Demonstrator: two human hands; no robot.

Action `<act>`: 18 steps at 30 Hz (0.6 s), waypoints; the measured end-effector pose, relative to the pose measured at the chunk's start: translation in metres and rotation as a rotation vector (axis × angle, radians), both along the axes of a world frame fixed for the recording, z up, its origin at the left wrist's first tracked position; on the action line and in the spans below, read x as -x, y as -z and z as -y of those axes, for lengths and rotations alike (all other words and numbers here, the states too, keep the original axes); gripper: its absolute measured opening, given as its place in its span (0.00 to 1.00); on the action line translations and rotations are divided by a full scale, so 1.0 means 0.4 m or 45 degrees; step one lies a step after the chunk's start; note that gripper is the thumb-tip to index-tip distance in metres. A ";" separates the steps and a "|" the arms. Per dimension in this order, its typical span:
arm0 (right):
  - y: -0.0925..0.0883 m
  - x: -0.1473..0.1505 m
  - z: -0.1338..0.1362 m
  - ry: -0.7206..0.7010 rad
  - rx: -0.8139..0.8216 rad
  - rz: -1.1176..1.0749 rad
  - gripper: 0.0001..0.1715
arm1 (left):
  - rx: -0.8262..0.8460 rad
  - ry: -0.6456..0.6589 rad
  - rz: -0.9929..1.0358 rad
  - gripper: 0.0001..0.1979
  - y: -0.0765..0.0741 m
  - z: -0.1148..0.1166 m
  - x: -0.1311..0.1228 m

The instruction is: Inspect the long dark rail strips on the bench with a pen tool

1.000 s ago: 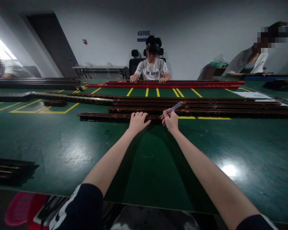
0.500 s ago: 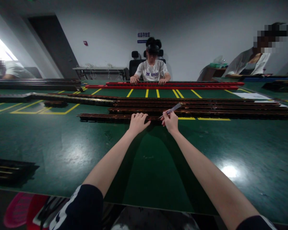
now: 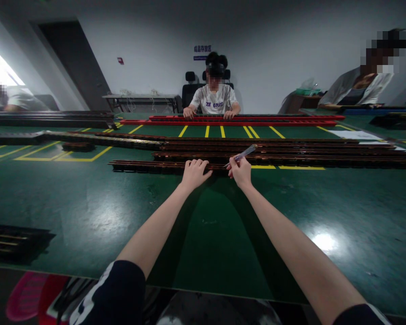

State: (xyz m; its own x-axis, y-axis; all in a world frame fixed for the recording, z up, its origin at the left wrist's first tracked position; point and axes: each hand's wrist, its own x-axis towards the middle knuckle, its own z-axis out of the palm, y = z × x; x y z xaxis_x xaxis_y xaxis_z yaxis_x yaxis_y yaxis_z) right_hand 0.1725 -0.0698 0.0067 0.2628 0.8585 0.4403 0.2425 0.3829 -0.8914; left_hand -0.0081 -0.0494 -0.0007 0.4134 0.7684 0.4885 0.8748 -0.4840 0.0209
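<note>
A long dark slotted strip [image 3: 145, 166] with reddish-brown edges lies crosswise on the green table. My left hand [image 3: 194, 175] rests over its right part, fingers spread along the top and thumb stretched out to the right. Pinched in my right hand [image 3: 240, 172] is a slim screwdriver with a clear handle [image 3: 246, 152]. Its thin metal tip points down and left onto the strip, between my two hands. The exact spot the tip touches is too small to make out. Just behind both hands lie several similar dark strips [image 3: 301, 153], side by side.
Across the table a person [image 3: 214, 97] has both hands at a red rail [image 3: 274, 121]. More dark bars [image 3: 47, 119] lie at the far left, and a short bundle of strips [image 3: 13, 241] at the near left edge. Another person [image 3: 358, 90] leans at the right.
My hands, the strip and the screwdriver stay practically where they were. The person at the right has shifted slightly further right.
</note>
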 end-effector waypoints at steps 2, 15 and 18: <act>-0.001 0.001 0.000 0.000 0.007 -0.014 0.21 | -0.003 0.001 0.002 0.20 0.001 -0.001 0.000; -0.011 -0.003 0.007 0.049 0.003 -0.058 0.19 | -0.068 0.011 0.035 0.18 0.010 -0.005 0.001; -0.015 -0.001 0.009 0.087 0.022 -0.052 0.17 | -0.075 0.005 0.043 0.18 0.013 -0.008 0.001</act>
